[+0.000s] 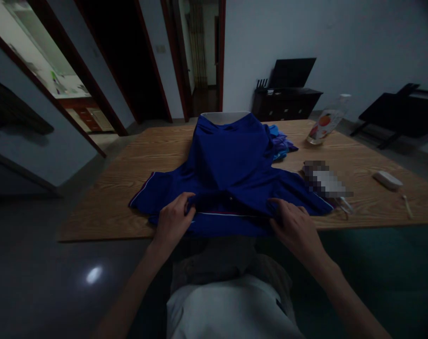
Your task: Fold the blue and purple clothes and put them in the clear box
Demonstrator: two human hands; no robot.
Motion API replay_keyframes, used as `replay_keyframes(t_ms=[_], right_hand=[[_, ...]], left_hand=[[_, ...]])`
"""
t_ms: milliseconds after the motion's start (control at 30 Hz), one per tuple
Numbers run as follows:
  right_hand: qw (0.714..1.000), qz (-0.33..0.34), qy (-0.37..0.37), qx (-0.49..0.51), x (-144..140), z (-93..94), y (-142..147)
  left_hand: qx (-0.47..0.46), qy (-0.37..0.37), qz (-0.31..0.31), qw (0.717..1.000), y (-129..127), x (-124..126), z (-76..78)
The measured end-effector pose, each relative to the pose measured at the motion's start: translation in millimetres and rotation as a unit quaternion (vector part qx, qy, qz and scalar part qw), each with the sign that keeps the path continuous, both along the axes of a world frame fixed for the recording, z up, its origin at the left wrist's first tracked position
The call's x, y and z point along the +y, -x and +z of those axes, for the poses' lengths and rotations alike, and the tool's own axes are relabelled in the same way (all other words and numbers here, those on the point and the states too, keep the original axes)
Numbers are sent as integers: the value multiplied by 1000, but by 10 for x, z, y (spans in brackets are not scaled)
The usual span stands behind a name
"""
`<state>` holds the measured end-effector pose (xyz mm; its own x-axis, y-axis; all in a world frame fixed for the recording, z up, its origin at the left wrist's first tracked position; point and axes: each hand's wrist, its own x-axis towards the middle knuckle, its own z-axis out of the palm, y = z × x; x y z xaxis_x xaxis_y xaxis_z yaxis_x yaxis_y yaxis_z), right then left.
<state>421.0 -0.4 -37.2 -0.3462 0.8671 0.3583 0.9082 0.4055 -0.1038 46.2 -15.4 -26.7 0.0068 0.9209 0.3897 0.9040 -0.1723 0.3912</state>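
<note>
A dark blue short-sleeved shirt [228, 160] with white trim lies spread on the wooden table, its collar end toward me and its far end draped up against a pale container [231, 114]. My left hand [174, 216] pinches the shirt's near edge left of the middle. On the right of that edge, my right hand [293, 221] has its thumb and fingers closed on the cloth. Between the hands the fabric bunches, and a white line of trim shows. The sleeves lie out flat to both sides.
Blue and purple cloth [280, 143] lies behind the shirt on the table [129, 160]. To the right are a tilted-looking clear bottle [325, 125], a blurred-out item [325, 179], a white case [387, 180] and a small stick [407, 207]. A dark cabinet [284, 103] stands by the wall.
</note>
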Motion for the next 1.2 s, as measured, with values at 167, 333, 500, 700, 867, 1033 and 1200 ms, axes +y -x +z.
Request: replay_keyframes(t_ms=[167,333,500,700,867,1033,1200], right_hand=[[998,16,14,-55,110,-13,31],[999,13,8,-39,188,42,142],[999,-1,-22,-35,181,47,152],[994,45,-10,-96,226,-12,210],[994,82,13,-69,286,105,358],[992,125,6,-10,270,42,401],[982,180,57,15,228,-92,411]], left_hand=[[-12,-4,-6,1000,-66,11,75],[-8,-27,-64,998,-109,53,112],[62,13,-115,991,-118,66,74],[103,84,-167,977,-131,29,24],[118,82,-215,966,-242,20,69],[116,87,-221,965,-331,-11,-37],[72,96,-198,973,-352,-47,-118]])
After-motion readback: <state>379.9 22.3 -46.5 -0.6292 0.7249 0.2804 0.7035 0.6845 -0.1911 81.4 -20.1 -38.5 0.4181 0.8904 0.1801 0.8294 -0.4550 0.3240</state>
